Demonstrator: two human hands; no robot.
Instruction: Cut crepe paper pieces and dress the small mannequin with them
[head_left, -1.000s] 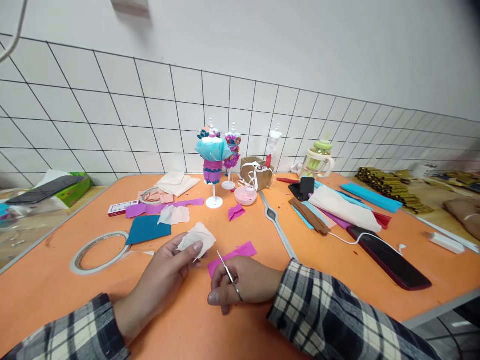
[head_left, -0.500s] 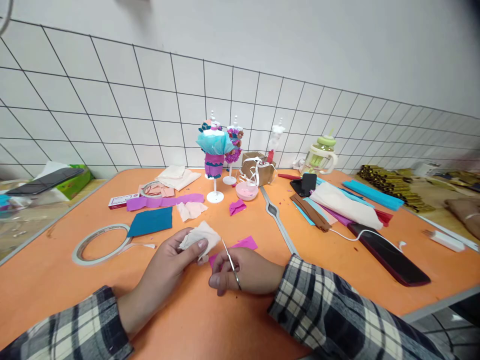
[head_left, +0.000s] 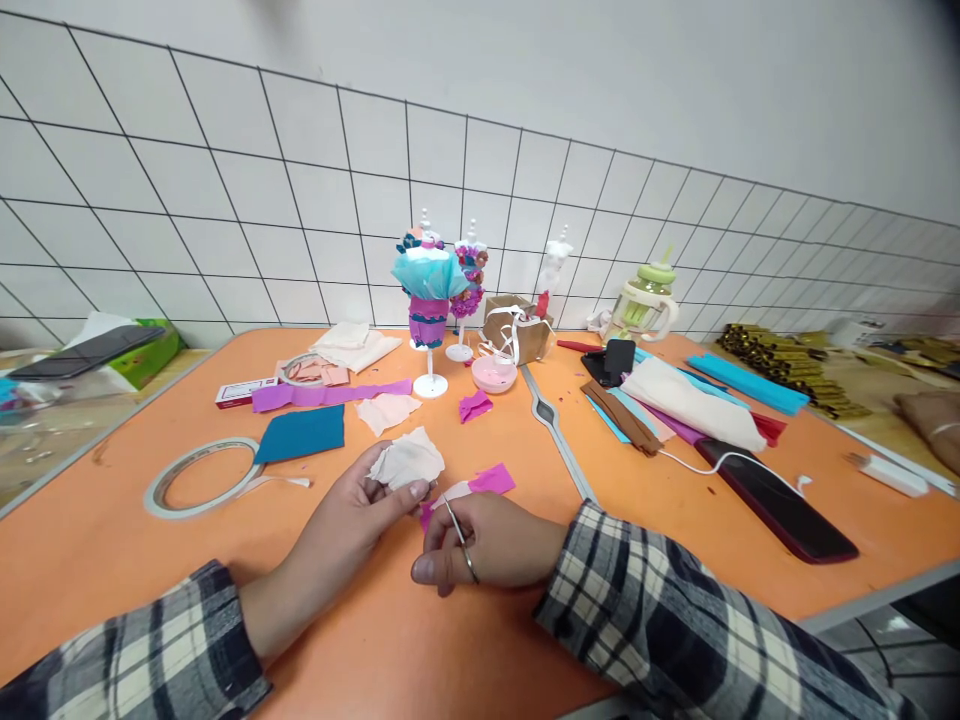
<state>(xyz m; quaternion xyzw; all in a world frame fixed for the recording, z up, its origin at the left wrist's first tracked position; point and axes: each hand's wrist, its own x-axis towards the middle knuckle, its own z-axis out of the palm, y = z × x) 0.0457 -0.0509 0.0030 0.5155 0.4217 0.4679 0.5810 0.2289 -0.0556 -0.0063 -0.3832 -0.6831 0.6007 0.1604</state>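
My left hand [head_left: 337, 530] pinches a small crumpled piece of white crepe paper [head_left: 409, 460] between thumb and fingers. To its right, my right hand [head_left: 499, 540] is closed around slim metal scissors [head_left: 456, 530], their tip pointing up and away from me. Its fingers hide part of the handles. A magenta crepe paper strip [head_left: 493, 479] lies on the table just beyond that hand. Farther off stands a small dress form [head_left: 429, 325] dressed in turquoise and purple paper. A pale pink paper piece [head_left: 388, 412] and a magenta scrap [head_left: 475, 406] lie in front of it.
At left are a tape roll [head_left: 161, 490], a teal paper sheet [head_left: 301, 434] and a purple strip [head_left: 330, 396]. A pink bowl [head_left: 494, 376], brown box [head_left: 517, 335] and green-lidded bottle [head_left: 643, 305] stand behind. Rightward lie paper rolls [head_left: 694, 405] and a phone [head_left: 780, 500].
The white paper in my left hand has turned and spread wider, showing more of its face. My right hand with the scissors has shifted slightly left. The view has tilted a little.
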